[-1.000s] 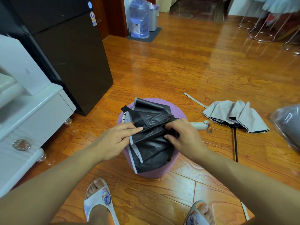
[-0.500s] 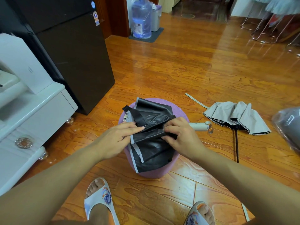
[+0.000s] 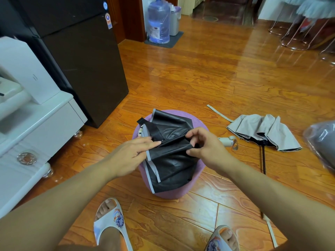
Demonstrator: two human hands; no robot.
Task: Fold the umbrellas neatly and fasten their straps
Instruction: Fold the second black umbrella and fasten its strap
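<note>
Lying across the top of the pink stool [image 3: 196, 173], the black umbrella [image 3: 170, 165] spreads its canopy, black lining up, from the far edge to the near edge, where grey-trimmed panels hang over. Its pale handle [image 3: 225, 141] sticks out past the stool's right edge.

Left hand [image 3: 129, 156]: fingers straight, tips pressing a fold of the umbrella near the stool's left edge. Right hand [image 3: 206, 148]: thumb and curled fingers pinch a gathered pleat at the middle of the stool.

Second umbrella [image 3: 262, 133], grey side up, lies half collapsed on the floor [image 3: 199, 78] to the right of the stool; its dark shaft [image 3: 263, 160] points toward the person and a loose grey strap [image 3: 219, 113] trails off its left side.

Writing: round stickers on the dark fridge [image 3: 81, 60], text too small to read. Faint mark on the white box [image 3: 27, 69], unreadable. Label on the water jug [image 3: 159, 24], unreadable.

Versus 0.5 s ago: right-hand fingers have lifted and spread, raising the pleat off the canopy. Left hand unchanged. Umbrella unmoved on the stool.
</note>
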